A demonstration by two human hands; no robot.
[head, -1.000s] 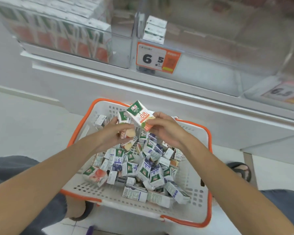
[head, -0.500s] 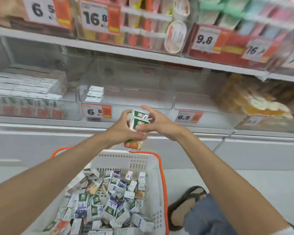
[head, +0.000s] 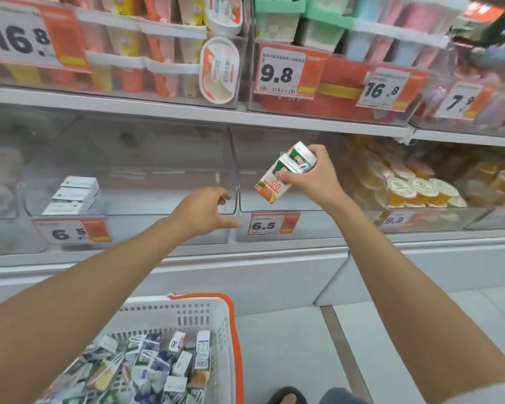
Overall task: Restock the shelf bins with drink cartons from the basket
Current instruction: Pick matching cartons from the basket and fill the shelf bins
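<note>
Left hand (head: 204, 211) has let go of the cartons since half a second ago; fingers loose, empty, near the bin (head: 129, 199) front. Right hand (head: 312, 176) now carries the cartons (head: 286, 173) alone, fingers wrapped round two, in front of the 6.5 bin (head: 274, 205). Handoff done, placement looks next. Long axis tilted, tops up-right, bases down-left. Basket (head: 207, 313) below is far from empty.

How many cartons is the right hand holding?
2, as far as shows: both cartons sit stacked in the right hand, tilted, in front of the clear bin. Fingers could hide another.
</note>
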